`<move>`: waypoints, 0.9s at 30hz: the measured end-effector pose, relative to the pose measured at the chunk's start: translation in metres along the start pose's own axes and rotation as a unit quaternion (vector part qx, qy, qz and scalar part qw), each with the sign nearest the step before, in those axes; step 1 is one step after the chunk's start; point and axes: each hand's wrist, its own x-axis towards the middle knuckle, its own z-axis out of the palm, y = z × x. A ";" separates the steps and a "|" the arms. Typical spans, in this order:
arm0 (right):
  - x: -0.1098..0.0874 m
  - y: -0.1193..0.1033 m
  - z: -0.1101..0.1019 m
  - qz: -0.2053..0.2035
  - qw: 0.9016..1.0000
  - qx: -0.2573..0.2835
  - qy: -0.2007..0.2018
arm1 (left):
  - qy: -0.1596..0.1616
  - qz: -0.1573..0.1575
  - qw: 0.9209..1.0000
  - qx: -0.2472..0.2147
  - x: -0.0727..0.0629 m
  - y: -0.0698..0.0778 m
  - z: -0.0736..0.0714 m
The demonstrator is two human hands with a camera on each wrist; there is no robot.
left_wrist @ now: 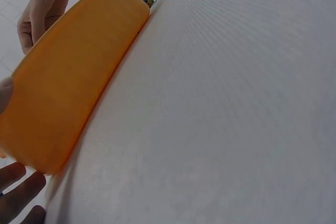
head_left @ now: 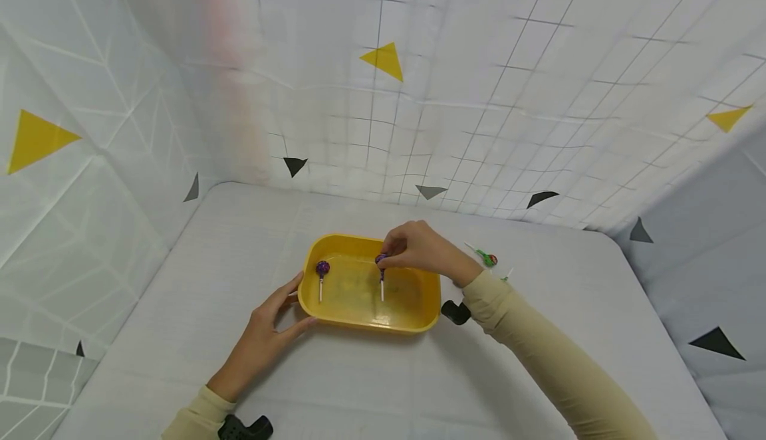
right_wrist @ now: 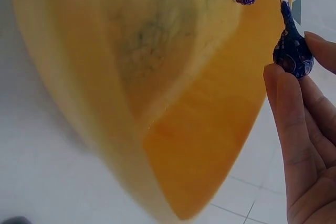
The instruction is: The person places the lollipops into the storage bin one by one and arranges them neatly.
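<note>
A yellow plastic tray (head_left: 371, 327) stands on the white-covered table. In it at the left lies a lollipop (head_left: 322, 268) with a purple wrapper and white stick; its round head also shows in the right wrist view. My right hand (head_left: 419, 248) pinches a second purple-wrapped lollipop (right_wrist: 293, 56) by its head between thumb and fingertips, over the tray's middle, its stick pointing toward me in the head view. My left hand (head_left: 266, 330) rests at the tray's left end, thumb along the front corner and fairly straight fingers against the left side.
To the right of the tray, partly behind the right forearm, lies a lollipop (head_left: 489, 258) with a green and red wrapper. A white stick with a bit of green (head_left: 507, 276) shows nearer the sleeve. White patterned sheets (head_left: 335, 94) hang behind the table.
</note>
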 end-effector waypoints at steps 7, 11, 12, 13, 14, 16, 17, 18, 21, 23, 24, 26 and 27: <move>0.007 -0.004 0.003 0.003 1.000 -0.004 -0.009 | -0.001 -0.001 1.000 -0.002 0.000 0.000 0.000; 0.011 -0.007 0.005 -0.004 1.000 -0.005 -0.008 | 0.000 0.001 1.000 -0.001 0.000 0.000 0.000; 0.012 -0.007 0.006 -0.004 1.000 -0.006 -0.007 | 0.000 0.001 1.000 0.000 -0.001 0.000 0.000; 0.013 -0.009 0.007 -0.006 1.000 -0.003 -0.007 | 0.000 0.002 1.000 0.000 -0.001 0.000 0.000; 0.014 -0.010 0.008 -0.008 1.000 -0.002 -0.006 | 0.000 0.001 1.000 -0.001 -0.001 0.000 0.000; 0.016 -0.012 0.009 -0.009 1.000 0.000 -0.004 | 0.001 -0.001 1.000 -0.001 -0.001 0.001 -0.001; 0.017 -0.013 0.010 -0.008 1.000 0.000 -0.002 | 0.001 -0.002 1.000 -0.002 -0.001 0.001 -0.001; 0.018 -0.014 0.011 -0.007 1.000 0.001 -0.001 | 0.000 -0.004 1.000 -0.003 0.000 0.001 -0.001; 0.021 -0.016 0.014 -0.001 1.000 0.007 0.002 | 0.000 -0.009 1.000 -0.004 0.000 0.001 0.000; 0.023 -0.017 0.016 0.000 1.000 0.011 0.003 | -0.001 -0.011 1.000 -0.006 0.000 0.001 0.000; 0.024 -0.017 0.017 0.001 1.000 0.012 0.005 | -0.001 -0.013 1.000 -0.005 0.000 0.001 0.000; 0.026 -0.017 0.019 -0.002 1.000 0.011 0.008 | -0.002 -0.014 1.000 -0.006 0.000 0.001 0.000; 0.027 -0.018 0.020 -0.003 1.000 0.010 0.009 | -0.003 -0.015 1.000 -0.006 0.000 0.001 0.000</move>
